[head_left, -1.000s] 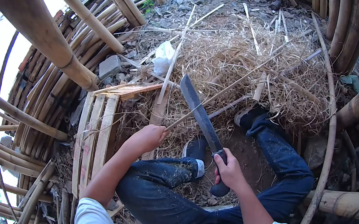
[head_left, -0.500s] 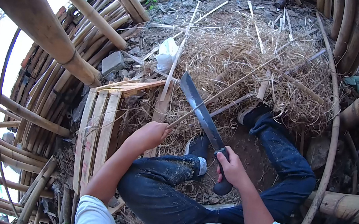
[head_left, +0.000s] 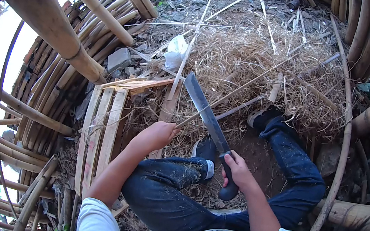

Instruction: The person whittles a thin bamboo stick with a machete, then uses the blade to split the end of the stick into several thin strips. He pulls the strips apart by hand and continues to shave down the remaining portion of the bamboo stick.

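Note:
My right hand (head_left: 238, 169) is closed round the black handle of a machete (head_left: 210, 122), whose broad dark blade points up and to the left. In my left hand (head_left: 160, 136) I pinch the near end of a long thin bamboo strip (head_left: 243, 87), which runs away to the upper right over the shavings. The blade crosses the strip a little beyond my left fingers. Beneath both lies a wide heap of curly bamboo shavings (head_left: 239, 56). My legs in dark jeans are spread on either side of bare soil.
A wooden crate (head_left: 100, 130) stands by my left arm. Beyond it are a white plastic bag (head_left: 175, 52) and a grey block (head_left: 118, 59). Thick bamboo poles (head_left: 41, 8) frame the left side, and a long pole (head_left: 343, 142) lies along the right. Loose split strips (head_left: 268, 26) rest on the heap.
The view has shifted slightly. The machete and the strip stay crossed, with both hands in nearly the same places and their grips unchanged.

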